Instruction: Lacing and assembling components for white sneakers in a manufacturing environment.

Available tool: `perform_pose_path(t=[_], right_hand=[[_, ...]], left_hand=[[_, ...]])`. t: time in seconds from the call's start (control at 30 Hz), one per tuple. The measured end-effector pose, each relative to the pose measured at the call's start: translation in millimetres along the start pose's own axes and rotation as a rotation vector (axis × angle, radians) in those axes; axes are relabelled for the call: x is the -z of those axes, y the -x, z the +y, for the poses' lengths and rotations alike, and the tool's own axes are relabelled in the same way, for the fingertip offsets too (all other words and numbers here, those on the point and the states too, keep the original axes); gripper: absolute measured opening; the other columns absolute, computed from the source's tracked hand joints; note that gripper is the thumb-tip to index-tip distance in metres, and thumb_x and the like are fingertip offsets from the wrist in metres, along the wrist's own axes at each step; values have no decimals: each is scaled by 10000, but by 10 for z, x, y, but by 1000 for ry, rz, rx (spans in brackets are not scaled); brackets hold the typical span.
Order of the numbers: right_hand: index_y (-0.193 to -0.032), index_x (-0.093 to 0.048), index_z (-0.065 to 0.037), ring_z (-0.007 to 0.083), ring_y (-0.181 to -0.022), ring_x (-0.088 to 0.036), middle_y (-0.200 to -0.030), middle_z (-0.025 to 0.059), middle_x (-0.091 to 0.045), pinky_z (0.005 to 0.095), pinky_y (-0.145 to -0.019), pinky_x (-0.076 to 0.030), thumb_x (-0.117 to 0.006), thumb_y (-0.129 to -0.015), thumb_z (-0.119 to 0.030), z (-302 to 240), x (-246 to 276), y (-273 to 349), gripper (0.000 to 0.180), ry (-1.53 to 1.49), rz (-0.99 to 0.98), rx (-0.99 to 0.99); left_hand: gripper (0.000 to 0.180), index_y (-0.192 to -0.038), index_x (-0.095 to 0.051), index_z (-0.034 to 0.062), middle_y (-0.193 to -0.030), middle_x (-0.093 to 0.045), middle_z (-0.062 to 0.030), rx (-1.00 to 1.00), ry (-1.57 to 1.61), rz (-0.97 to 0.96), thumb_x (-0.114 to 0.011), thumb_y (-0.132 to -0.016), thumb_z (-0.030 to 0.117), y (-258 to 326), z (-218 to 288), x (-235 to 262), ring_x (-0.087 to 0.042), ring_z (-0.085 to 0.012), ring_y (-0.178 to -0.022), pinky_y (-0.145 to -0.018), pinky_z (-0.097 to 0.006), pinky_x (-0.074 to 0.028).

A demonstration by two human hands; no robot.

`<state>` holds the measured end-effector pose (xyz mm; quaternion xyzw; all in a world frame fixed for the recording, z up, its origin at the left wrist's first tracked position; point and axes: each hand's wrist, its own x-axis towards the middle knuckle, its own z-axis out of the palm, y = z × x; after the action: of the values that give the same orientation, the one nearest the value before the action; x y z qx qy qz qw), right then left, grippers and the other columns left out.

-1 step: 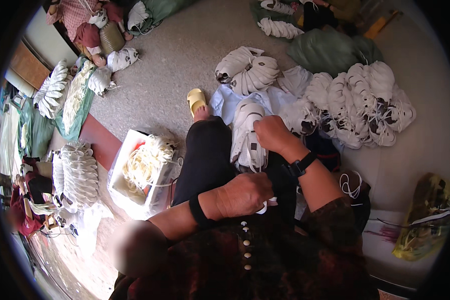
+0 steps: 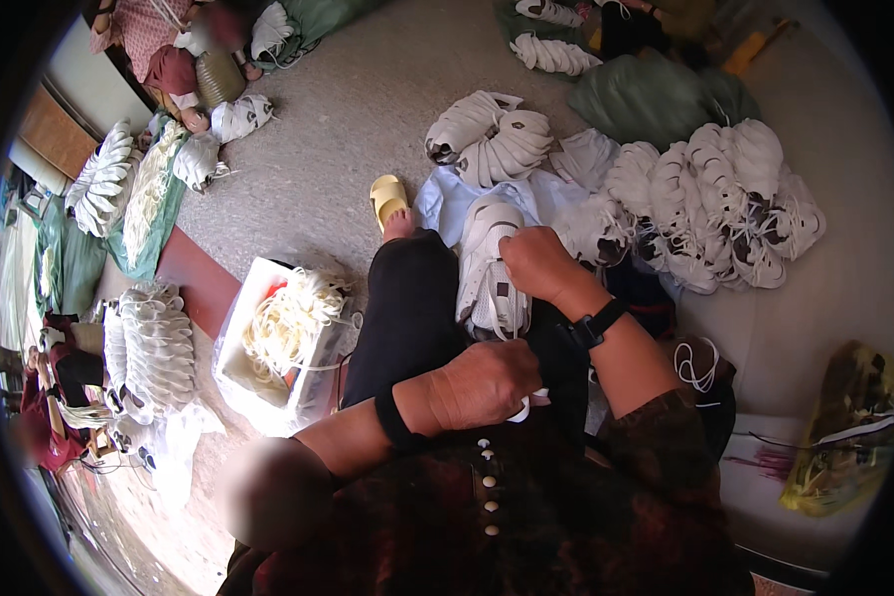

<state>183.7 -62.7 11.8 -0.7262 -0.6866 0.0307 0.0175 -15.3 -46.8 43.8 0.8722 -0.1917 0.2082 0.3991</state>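
Observation:
A white shoe upper (image 2: 489,260) lies lengthwise between my knees, its toe end pointing away from me. My left hand (image 2: 487,385) is closed in a fist just below its near end, gripping a white shoelace (image 2: 507,320) that runs up to the upper. A white end pokes out under that fist, by my shirt buttons. My right hand (image 2: 544,262) is closed too, its fingers pinched at the right side of the upper. A lace seems to be in that pinch, but the fingers mostly hide it.
A white box (image 2: 230,372) of loose cream laces stands left of my leg. Stacked white shoe uppers (image 2: 710,204) lie at the right, with more uppers (image 2: 497,139) ahead on pale cloth. A green sack (image 2: 656,99) sits behind. Other people work at the far left and top.
My hands keep their closed grips and almost the same places. The right hand has shifted very slightly left and up.

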Motion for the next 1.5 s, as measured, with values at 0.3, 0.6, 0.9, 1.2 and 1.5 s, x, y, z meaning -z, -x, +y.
perform_pose_path(t=[0.3, 0.6, 0.9, 1.2, 1.5], right_hand=[[-789, -606, -10, 62, -612, -506, -704, -21, -570, 198, -574, -422, -606, -740, 9, 171, -431, 348, 52, -1406, 226, -527], [-799, -616, -8, 46, -627, -481, -696, -32, -558, 193, -594, -400, -614, -742, 14, 74, -645, 353, 62, -1459, 426, -528], [-710, -570, -41, 73, -602, -477, -678, -7, -560, 211, -578, -381, -562, -783, -41, 268, -423, 191, 73, -1621, 94, -597], [-778, -555, -42, 69, -631, -474, -698, -21, -523, 193, -605, -389, -539, -765, 18, 110, -470, 199, 63, -1623, 283, -514], [-917, -515, -55, 77, -734, -480, -807, -18, -489, 197, -716, -402, -603, -618, 73, 103, -568, 320, 337, -1431, 208, -310]], left_hand=[[111, -690, -515, 15, -727, -499, -104, 28, -4, -28, -611, -644, 49, 3, -12, 8, -526, -285, -738, -649, -368, -466], [92, -674, -544, 23, -684, -516, -93, 72, -50, -6, -602, -621, 70, -13, -19, -48, -548, -273, -725, -643, -364, -476], [160, -681, -511, 27, -678, -521, -117, 133, -47, 67, -661, -701, 77, -38, -155, 21, -557, -301, -705, -631, -376, -468], [158, -675, -543, 28, -656, -536, -108, 75, -75, -6, -646, -728, 136, -36, -154, -52, -562, -296, -679, -614, -375, -467], [123, -636, -578, 32, -588, -543, -115, -112, 157, -139, -595, -738, 100, -28, 14, -48, -566, -296, -577, -538, -386, -458]])
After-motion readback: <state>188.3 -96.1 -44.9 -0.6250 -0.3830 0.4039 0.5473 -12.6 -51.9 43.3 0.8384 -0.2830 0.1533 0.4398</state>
